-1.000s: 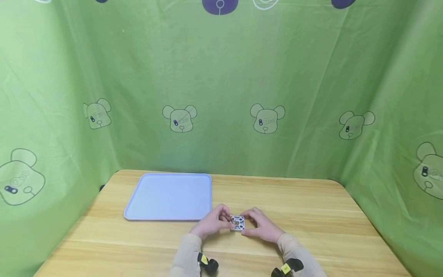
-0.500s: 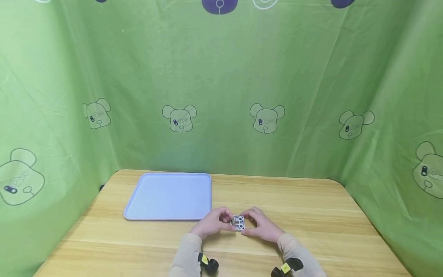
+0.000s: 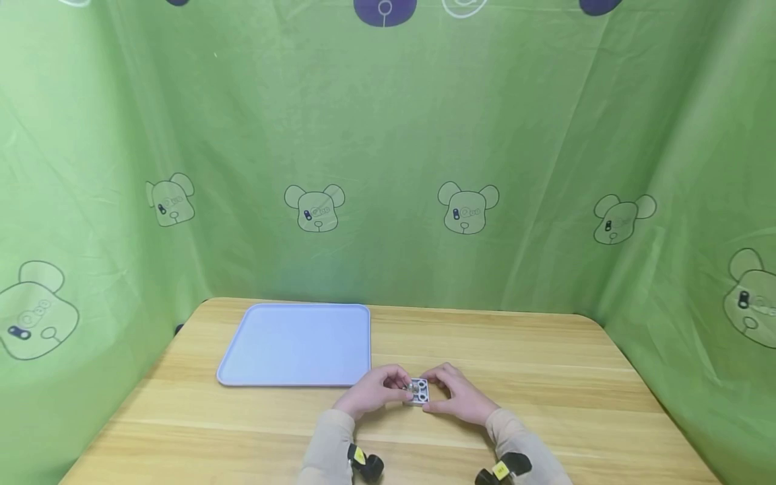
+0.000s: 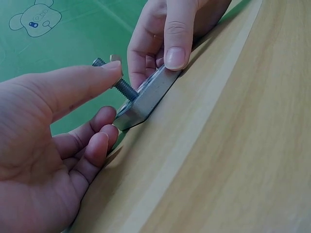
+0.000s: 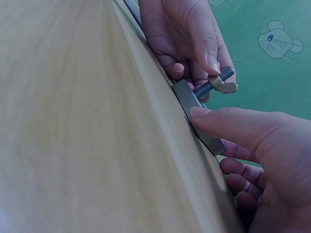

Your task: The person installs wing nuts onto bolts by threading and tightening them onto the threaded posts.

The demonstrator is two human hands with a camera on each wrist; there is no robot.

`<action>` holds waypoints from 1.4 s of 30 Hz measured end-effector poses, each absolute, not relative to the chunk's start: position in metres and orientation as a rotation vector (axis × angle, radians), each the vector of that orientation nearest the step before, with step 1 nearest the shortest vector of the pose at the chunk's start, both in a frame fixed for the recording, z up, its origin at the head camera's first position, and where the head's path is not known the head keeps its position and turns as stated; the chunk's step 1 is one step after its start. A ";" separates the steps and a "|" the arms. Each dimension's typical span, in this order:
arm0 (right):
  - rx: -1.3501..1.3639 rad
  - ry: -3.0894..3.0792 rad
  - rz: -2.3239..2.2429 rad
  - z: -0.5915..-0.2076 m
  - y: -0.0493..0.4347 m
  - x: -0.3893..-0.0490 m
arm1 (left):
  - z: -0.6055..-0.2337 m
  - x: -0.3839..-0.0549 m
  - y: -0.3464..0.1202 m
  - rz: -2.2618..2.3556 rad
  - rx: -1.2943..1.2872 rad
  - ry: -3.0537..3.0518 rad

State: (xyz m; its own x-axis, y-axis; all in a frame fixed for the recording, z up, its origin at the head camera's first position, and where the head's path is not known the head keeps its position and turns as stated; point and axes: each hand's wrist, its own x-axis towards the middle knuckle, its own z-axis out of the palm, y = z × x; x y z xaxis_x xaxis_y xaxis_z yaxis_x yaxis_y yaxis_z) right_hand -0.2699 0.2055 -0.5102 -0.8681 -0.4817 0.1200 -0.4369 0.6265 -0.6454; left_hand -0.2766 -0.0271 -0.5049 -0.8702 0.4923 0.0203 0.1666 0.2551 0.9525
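Observation:
A small square metal plate lies on the table between the two hands, with several round holes in its top. Up from one end stands a threaded bolt, and a brass-coloured wing nut sits on it near the tip. My left hand holds the wing nut by thumb and forefinger, its other fingers curled beside the plate's end. On the opposite end, my right hand grips the plate, thumb on the near edge and fingers at the far side.
A light-blue tray lies at the back left of the wooden table, its right edge close to my left hand. Green printed curtains stand round the back and both sides.
My left thumb and forefinger have shifted slightly around the wing nut, covering more and then less of the plate. My right hand and the plate have stayed in place.

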 end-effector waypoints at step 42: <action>-0.811 2.764 -1.091 -0.512 0.207 -0.272 | -0.504 -0.274 -0.027 1.658 0.611 2.211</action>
